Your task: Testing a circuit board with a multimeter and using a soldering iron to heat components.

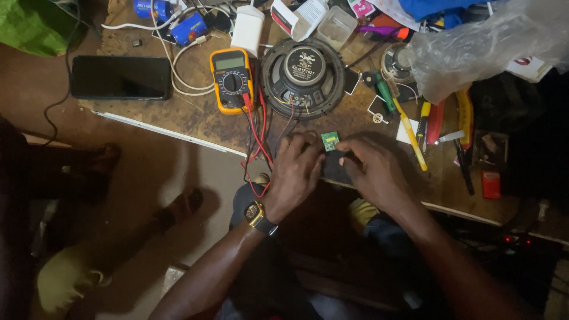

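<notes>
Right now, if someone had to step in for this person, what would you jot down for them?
Left hand: fingertips at the small green circuit board; grip unclear.
Right hand: just right of the board, fingers curled by it.
The board sits at the workbench edge, below the black speaker.
The yellow multimeter lies left of the speaker, its red and black leads trailing toward the hands.
Nothing visibly joined to the board yet.
</notes>
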